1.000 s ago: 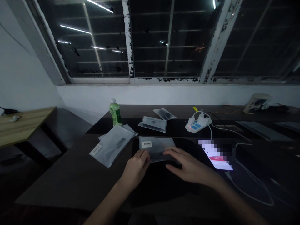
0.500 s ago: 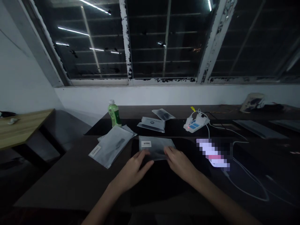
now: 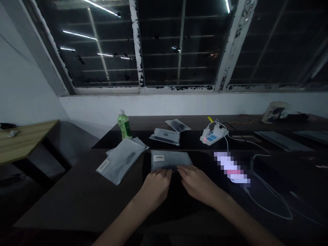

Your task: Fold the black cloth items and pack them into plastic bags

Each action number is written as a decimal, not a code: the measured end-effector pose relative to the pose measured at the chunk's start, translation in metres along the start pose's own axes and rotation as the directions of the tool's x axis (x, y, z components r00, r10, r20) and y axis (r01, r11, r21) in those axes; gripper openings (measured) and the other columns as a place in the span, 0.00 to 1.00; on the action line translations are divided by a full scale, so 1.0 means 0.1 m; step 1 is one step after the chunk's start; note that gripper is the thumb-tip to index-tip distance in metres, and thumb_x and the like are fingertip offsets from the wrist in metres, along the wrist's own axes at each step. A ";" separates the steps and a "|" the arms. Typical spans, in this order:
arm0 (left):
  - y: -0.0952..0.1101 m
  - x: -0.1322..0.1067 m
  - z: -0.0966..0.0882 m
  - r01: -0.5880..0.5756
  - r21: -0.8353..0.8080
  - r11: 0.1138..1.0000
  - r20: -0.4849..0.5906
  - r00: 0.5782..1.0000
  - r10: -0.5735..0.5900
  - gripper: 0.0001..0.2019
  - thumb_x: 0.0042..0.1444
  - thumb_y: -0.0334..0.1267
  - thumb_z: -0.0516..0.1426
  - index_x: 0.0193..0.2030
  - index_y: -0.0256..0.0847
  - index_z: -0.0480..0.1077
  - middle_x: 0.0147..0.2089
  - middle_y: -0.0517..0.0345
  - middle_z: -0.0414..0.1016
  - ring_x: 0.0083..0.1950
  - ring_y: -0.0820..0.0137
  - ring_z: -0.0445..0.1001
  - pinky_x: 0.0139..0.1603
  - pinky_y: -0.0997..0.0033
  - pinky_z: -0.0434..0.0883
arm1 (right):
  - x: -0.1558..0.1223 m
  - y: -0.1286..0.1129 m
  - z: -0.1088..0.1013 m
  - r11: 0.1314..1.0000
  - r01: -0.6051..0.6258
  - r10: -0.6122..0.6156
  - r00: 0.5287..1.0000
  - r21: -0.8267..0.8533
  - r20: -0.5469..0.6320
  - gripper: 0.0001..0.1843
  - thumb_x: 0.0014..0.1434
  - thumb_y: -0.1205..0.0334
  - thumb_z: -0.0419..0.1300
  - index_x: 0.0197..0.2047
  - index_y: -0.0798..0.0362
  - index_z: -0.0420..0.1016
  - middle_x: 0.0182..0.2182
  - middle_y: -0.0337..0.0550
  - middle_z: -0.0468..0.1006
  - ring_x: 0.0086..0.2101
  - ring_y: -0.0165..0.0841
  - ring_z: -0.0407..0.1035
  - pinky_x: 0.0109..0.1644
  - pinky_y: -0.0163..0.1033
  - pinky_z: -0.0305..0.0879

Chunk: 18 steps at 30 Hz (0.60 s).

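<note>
A grey plastic pouch (image 3: 171, 159) with a barcode label lies flat on the dark desk (image 3: 77, 198) in front of me. My left hand (image 3: 156, 188) and my right hand (image 3: 196, 183) meet side by side at its near edge, fingers curled and pinching that edge. The fingertips rest on the pouch and hide its front rim.
A pile of grey pouches (image 3: 122, 158) lies left of it. Two more pouches (image 3: 165, 135) and a green bottle (image 3: 123, 124) stand further back. A white power strip (image 3: 213, 134) with cables and a lit phone (image 3: 232, 168) are to the right. A wooden table (image 3: 23, 138) is far left.
Both hands have drawn back from on top of the pouch to its near edge and closed together there. The pouch has stayed in place.
</note>
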State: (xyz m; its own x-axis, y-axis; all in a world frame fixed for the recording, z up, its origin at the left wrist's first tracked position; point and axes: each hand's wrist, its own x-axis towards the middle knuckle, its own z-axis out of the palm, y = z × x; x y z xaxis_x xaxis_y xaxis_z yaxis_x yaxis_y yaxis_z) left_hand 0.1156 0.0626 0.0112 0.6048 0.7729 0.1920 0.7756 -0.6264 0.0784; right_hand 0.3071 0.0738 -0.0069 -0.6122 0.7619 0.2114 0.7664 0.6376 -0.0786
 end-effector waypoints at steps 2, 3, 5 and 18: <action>0.01 0.05 -0.05 0.018 0.032 0.999 -0.004 1.000 -0.018 0.16 0.55 0.18 0.48 0.45 0.37 0.68 0.42 0.48 0.78 0.43 0.61 0.78 0.44 0.63 0.76 | 0.05 -0.01 -0.02 0.999 -0.010 0.010 1.000 -0.045 -0.009 0.19 0.56 0.81 0.49 0.47 0.61 0.74 0.43 0.54 0.79 0.44 0.41 0.75 0.52 0.46 0.70; 0.02 0.06 -0.06 0.022 0.049 0.999 -0.009 1.000 -0.022 0.16 0.55 0.18 0.48 0.44 0.38 0.68 0.42 0.48 0.77 0.43 0.61 0.78 0.44 0.64 0.75 | 0.07 -0.01 -0.04 0.998 -0.015 0.014 1.000 -0.064 -0.012 0.19 0.55 0.82 0.49 0.44 0.60 0.74 0.40 0.52 0.79 0.41 0.40 0.75 0.50 0.45 0.70; 0.02 0.09 -0.07 0.026 0.076 0.997 -0.011 1.000 -0.026 0.16 0.55 0.17 0.48 0.44 0.38 0.67 0.42 0.49 0.76 0.44 0.61 0.77 0.45 0.64 0.75 | 0.08 -0.01 -0.06 0.995 -0.012 0.009 0.999 -0.097 -0.032 0.18 0.54 0.83 0.49 0.42 0.60 0.73 0.37 0.50 0.78 0.38 0.40 0.74 0.47 0.46 0.71; 0.16 -0.03 -0.24 0.025 -0.071 0.997 -0.165 0.986 -0.037 0.18 0.45 0.18 0.52 0.41 0.42 0.63 0.42 0.53 0.72 0.45 0.60 0.73 0.46 0.61 0.74 | -0.18 -0.16 -0.32 0.996 0.011 0.017 0.953 0.088 -0.302 0.20 0.50 0.85 0.45 0.39 0.52 0.63 0.39 0.47 0.69 0.41 0.40 0.66 0.48 0.46 0.69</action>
State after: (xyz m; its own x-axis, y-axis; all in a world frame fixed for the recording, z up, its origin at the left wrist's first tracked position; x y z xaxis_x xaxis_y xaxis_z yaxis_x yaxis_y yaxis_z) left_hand 0.1215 0.0479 0.0351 0.5380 0.7680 0.3475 0.7758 -0.6124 0.1522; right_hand 0.3120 0.0458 0.0219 -0.5118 0.7023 0.4948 0.7396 0.6532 -0.1621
